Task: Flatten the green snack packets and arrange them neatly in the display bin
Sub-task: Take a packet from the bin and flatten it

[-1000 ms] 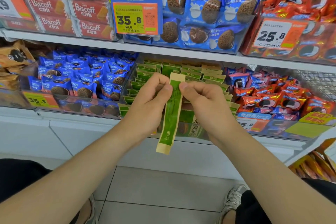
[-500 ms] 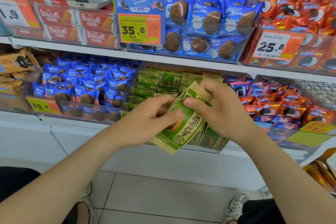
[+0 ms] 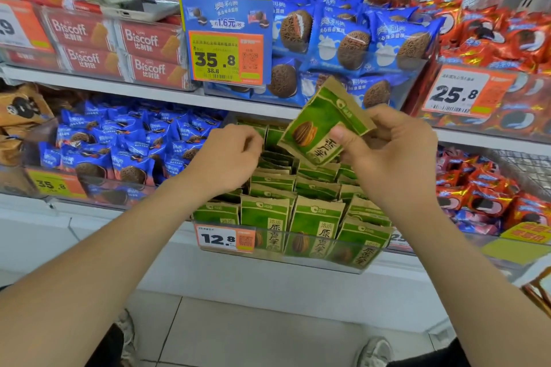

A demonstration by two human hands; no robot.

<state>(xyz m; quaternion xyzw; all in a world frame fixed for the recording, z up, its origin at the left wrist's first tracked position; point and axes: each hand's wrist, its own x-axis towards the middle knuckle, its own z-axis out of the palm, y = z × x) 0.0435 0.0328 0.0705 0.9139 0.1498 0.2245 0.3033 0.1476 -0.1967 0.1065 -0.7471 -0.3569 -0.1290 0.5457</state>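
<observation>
**Right hand** [image 3: 396, 155]: grips one green packet [image 3: 323, 125], thumb across the lower face, fingers behind. The packet is raised over the back of the bin, tilted, printed face toward the camera, clear of the stock below.

**Left hand** [image 3: 229, 155]: one second ago it shared the grip on this packet, which hung edge-on between both hands. Half a second ago the packet had been turned face-up, with both hands on it. The left hand has now released it and moved left. Its curled fingers are at the back rows of packets [image 3: 268, 188]. Whether it pinches one there cannot be determined.

**Bin** [image 3: 298, 261]: clear-fronted, on the lower shelf, with a price label [image 3: 222, 238] at the front left. Most front packets stand upright; those at the right lean.

**Assessment:** flattening of the held packet appears complete. The left hand is probably parting the rows to open a slot for it. Many packets remain uneven, so the task is partly done.

**Adjacent stock:** blue biscuit packs [image 3: 119, 152] to the left, red packs [image 3: 483, 194] to the right.
</observation>
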